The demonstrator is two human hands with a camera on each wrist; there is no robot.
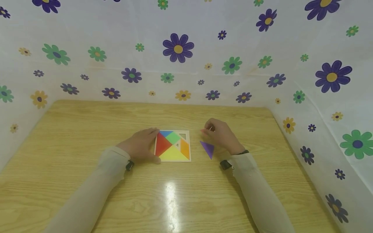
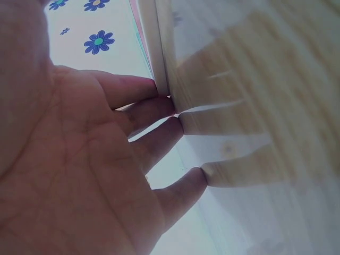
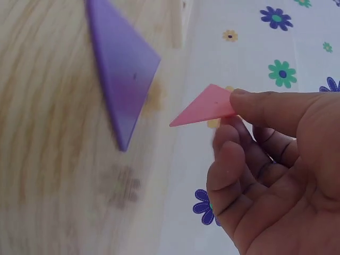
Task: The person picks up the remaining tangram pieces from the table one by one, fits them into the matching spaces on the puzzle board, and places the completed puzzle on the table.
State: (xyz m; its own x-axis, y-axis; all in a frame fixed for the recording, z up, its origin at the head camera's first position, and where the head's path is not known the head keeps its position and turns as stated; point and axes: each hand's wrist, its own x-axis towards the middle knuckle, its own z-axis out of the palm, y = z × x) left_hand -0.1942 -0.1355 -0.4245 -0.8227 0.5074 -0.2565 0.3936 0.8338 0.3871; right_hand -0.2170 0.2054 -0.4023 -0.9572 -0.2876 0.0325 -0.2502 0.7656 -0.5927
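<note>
My left hand (image 1: pixel 140 144) rests at the left side of a square tangram tray (image 1: pixel 190 150), thumb by the near corner and fingers by the far one. In the left wrist view its fairly straight fingertips (image 2: pixel 194 178) touch the table beside the tray's edge (image 2: pixel 158 48). Red, blue, green, yellow and orange pieces lie in the tray; bare spots show at its upper right and right of centre. Between thumb and fingers, my right hand (image 3: pixel 271 159) pinches a small pink triangle (image 3: pixel 204 106) above the table. Below that hand lies a purple triangle (image 1: pixel 208 149), right of the tray.
The wood-grain table (image 1: pixel 131 200) is glossy and reflects light near its front. A white flower-print cloth (image 1: pixel 151 58) rises along its back and sides.
</note>
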